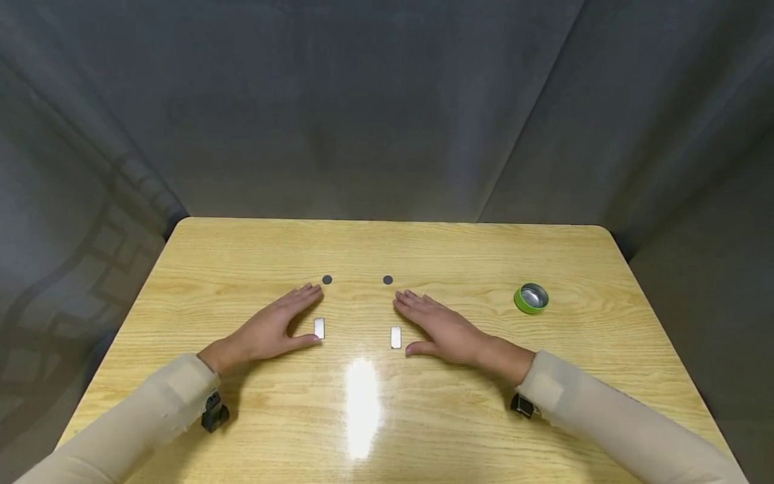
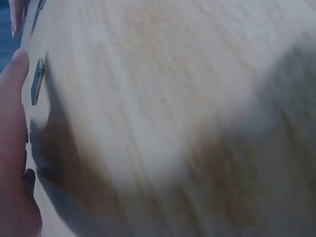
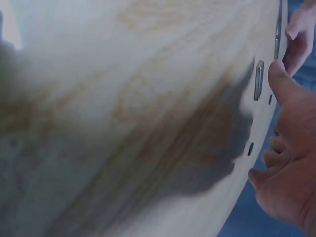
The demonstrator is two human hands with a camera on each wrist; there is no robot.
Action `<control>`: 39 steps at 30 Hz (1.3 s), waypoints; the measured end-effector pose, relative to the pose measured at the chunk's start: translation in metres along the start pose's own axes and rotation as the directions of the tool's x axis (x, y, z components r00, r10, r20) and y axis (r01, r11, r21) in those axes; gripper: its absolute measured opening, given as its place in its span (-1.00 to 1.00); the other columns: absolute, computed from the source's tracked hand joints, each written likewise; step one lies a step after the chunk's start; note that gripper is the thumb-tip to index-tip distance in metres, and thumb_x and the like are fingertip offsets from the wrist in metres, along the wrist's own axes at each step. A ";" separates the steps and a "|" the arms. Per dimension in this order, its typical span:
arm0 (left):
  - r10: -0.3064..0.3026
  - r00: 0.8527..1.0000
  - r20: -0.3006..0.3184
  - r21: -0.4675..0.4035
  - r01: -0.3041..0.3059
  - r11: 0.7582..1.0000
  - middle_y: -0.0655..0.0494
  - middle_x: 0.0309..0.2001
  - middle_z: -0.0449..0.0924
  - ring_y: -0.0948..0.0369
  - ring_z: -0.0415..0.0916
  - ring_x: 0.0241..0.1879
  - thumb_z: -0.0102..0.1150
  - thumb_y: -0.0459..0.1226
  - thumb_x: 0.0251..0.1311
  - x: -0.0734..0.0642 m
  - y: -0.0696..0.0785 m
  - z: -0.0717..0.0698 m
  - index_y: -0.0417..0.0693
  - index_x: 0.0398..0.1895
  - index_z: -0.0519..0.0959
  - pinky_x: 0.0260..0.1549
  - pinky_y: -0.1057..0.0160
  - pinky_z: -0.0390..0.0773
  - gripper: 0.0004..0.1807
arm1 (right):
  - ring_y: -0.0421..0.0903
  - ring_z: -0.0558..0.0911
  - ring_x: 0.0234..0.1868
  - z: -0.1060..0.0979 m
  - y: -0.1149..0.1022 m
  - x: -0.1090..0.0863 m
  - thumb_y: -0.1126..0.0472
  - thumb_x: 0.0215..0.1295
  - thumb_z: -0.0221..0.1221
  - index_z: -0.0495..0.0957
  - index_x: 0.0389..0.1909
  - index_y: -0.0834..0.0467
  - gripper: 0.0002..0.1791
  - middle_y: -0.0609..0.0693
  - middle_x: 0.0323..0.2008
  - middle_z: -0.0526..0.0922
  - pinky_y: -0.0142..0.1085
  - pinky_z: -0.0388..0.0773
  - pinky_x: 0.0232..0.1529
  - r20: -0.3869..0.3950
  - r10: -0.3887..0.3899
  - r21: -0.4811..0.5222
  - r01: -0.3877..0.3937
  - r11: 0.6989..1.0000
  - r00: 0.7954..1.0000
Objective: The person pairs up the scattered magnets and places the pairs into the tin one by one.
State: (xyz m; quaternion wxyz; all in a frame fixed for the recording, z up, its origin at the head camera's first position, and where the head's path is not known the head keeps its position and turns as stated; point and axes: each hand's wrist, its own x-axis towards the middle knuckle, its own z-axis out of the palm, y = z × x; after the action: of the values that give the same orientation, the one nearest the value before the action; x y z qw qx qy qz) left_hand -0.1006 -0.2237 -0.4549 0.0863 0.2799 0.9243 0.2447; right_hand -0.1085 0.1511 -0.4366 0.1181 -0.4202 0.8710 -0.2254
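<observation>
In the head view my left hand (image 1: 272, 331) is palm down at the table's left-middle, fingers straight and thumb spread. Its thumb tip overlaps the lower edge of a small white rectangular piece (image 1: 319, 327). Opposite it, my right hand (image 1: 450, 334) holds nothing, its fingers also extended. A second white rectangular piece (image 1: 396, 337) lies just left of that thumb. Beyond the fingertips are two small dark discs, one by the left hand (image 1: 327, 279), the other by the right (image 1: 388, 279). Both wrist views show a thin flat piece, left (image 2: 37, 82) and right (image 3: 258, 80), near the thumb.
A round green-rimmed container (image 1: 532, 298) with a shiny metallic inside stands to the right, beyond my right forearm. The wooden table (image 1: 375, 249) has rounded far corners, with grey curtains (image 1: 338, 114) around it. A bright light reflection shows near the front middle.
</observation>
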 end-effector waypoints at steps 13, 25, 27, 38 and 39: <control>0.008 0.997 -0.071 -0.078 -0.013 0.997 -0.08 0.53 0.22 -0.11 0.12 0.52 0.41 0.03 0.22 -0.006 -0.005 0.014 -0.14 0.51 0.33 0.43 -0.15 0.16 -0.13 | 0.16 0.11 0.57 0.015 -0.002 -0.004 -0.02 0.28 0.37 0.20 0.51 0.34 -0.07 0.24 0.53 0.18 0.03 0.08 0.51 -0.024 0.086 0.063 -0.084 0.994 0.996; 0.011 0.983 -0.181 -0.165 -0.042 0.985 -0.02 0.44 0.39 -0.08 0.21 0.48 0.49 -0.06 0.14 -0.011 -0.010 0.022 -0.11 0.29 0.58 0.39 -0.14 0.23 -0.34 | 0.14 0.11 0.57 0.025 -0.002 -0.004 0.04 0.22 0.42 0.45 0.40 0.22 -0.25 0.18 0.52 0.23 0.09 0.11 0.49 -0.100 0.165 0.202 -0.142 0.969 0.981; 0.016 0.981 -0.195 -0.175 -0.051 0.983 -0.02 0.42 0.41 -0.07 0.23 0.47 0.50 -0.08 0.13 -0.011 -0.010 0.023 -0.09 0.24 0.62 0.40 -0.12 0.23 -0.39 | 0.14 0.11 0.57 0.026 -0.003 -0.004 0.04 0.21 0.43 0.48 0.38 0.21 -0.26 0.18 0.51 0.24 0.09 0.11 0.49 -0.115 0.169 0.217 -0.142 0.966 0.979; 0.029 0.975 -0.221 -0.193 -0.073 0.978 0.00 0.36 0.48 -0.06 0.28 0.45 0.50 -0.16 0.13 -0.010 -0.009 0.026 -0.08 0.17 0.68 0.41 -0.03 0.22 -0.49 | 0.15 0.15 0.56 0.032 -0.003 -0.004 0.11 0.18 0.46 0.58 0.28 0.19 -0.36 0.19 0.48 0.30 0.07 0.08 0.50 -0.180 0.199 0.277 -0.145 0.950 0.963; 0.027 0.975 -0.220 -0.194 -0.071 0.978 0.00 0.36 0.48 -0.06 0.28 0.45 0.50 -0.17 0.13 -0.010 -0.009 0.026 -0.08 0.17 0.67 0.40 -0.04 0.23 -0.49 | 0.15 0.15 0.55 0.033 -0.004 -0.003 0.12 0.18 0.46 0.59 0.27 0.19 -0.37 0.19 0.48 0.31 0.07 0.08 0.51 -0.184 0.201 0.280 -0.145 0.949 0.962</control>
State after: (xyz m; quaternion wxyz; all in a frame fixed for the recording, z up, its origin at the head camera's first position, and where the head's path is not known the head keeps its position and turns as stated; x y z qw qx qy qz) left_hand -0.0883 -0.2251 -0.4819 0.0071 0.2646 0.8914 0.3678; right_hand -0.0908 0.1420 -0.4633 0.0997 -0.2960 0.8744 -0.3712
